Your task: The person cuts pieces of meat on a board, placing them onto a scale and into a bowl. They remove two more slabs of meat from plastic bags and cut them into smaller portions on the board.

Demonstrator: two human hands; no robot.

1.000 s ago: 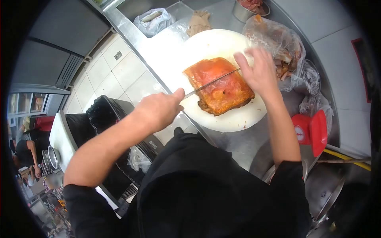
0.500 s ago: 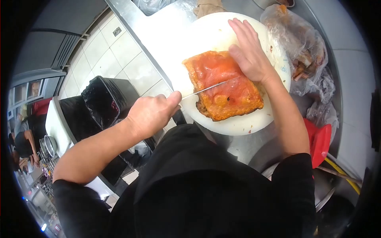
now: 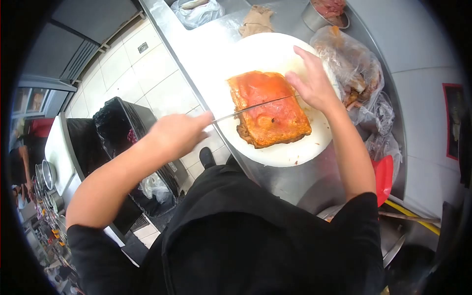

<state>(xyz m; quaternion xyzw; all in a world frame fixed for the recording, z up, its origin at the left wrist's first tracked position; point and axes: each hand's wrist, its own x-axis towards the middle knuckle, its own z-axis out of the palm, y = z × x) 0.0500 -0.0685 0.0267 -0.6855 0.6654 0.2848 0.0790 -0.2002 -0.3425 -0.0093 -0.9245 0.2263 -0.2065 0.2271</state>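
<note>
A slab of roasted meat with glossy orange-red skin lies on a round white cutting board. My left hand is closed round the handle of a long knife, left of the board. The thin blade crosses the middle of the slab from side to side, its far end by the slab's right edge. Over the right part of the board is my right hand, empty, its thumb apart from the fingers and near the slab's upper right edge. Whether the thumb touches the skin, I cannot tell.
Behind the board are a brown cloth and a metal container of meat. A clear bag of meat and a red object are at the right. Black-lined bins stand at the left. Far left, another person's arm shows.
The whole view has shifted, with the board appearing lower. More of the blade shows at the slab's left side. My right hand's fingers have moved slightly away from the slab.
</note>
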